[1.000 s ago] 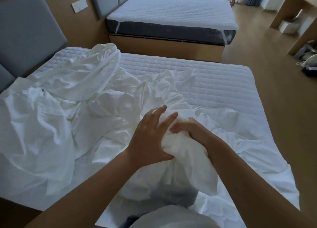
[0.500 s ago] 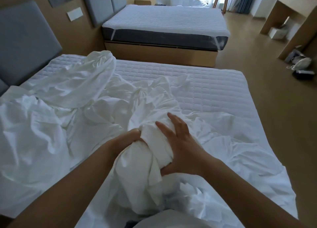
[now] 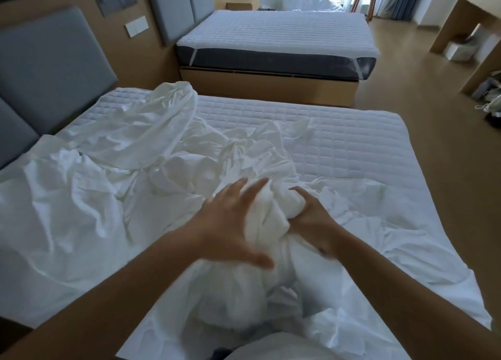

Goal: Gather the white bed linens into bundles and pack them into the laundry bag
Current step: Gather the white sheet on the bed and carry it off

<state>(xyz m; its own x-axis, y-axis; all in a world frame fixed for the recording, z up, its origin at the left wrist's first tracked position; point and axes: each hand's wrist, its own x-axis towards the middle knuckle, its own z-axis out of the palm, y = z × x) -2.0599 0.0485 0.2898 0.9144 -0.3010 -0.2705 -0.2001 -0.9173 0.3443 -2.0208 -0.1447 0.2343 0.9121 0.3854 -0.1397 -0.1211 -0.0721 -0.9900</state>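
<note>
White bed linens (image 3: 130, 186) lie crumpled across the near bed (image 3: 339, 143), with its quilted mattress pad bare at the far right. A gathered wad of sheet (image 3: 273, 216) rises in front of me. My left hand (image 3: 230, 224) lies against the wad's left side, fingers straight and spread, slightly blurred. My right hand (image 3: 311, 218) grips the wad from the right, fingers curled into the fabric. No laundry bag shows in view.
A second bed (image 3: 276, 34) with a bare quilted pad stands beyond a narrow gap. Grey headboard panels (image 3: 51, 67) line the left wall. More white bedding (image 3: 298, 2) is piled at the far end. Wooden floor (image 3: 444, 170) runs along the right, with a desk (image 3: 477, 34) and clutter.
My hands swapped roles: the left let go of the wad and opened flat against it, while the right curled shut round the fabric. The camera tilted up slightly.
</note>
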